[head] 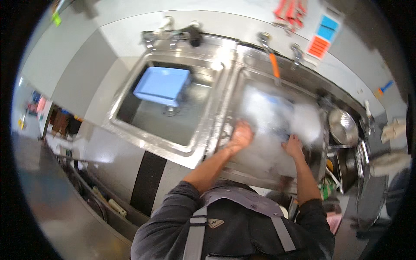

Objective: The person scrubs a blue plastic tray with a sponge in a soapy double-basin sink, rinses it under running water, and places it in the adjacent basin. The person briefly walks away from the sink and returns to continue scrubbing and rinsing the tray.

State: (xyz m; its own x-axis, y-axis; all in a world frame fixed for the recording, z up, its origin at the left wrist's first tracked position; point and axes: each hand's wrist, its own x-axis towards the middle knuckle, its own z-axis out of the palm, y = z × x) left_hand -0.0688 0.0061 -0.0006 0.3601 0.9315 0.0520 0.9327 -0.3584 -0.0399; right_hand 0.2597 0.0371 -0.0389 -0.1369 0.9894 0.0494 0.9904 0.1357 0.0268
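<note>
Before me, the right basin of a stainless steel sink [232,97] is covered with white soap suds [260,104]. My left hand [242,135] is at the suds' left side, near the divider between the basins; its fingers are blurred. To the right, my right hand [293,146] reaches into the foam beside a dark bluish thing [285,130] mostly hidden by suds. Whether either hand grips something cannot be made out. In the left basin [156,126], which holds water, a light blue plastic tray [164,83] lies near the back.
Faucets [195,32] line the back ledge, and one orange-sleeved spout [274,65] points into the suds. A metal colander [343,126] sits to the right above metal containers [347,165]. Red-and-white gloves [290,13] hang on the wall. Behind my left side runs a steel counter [65,208].
</note>
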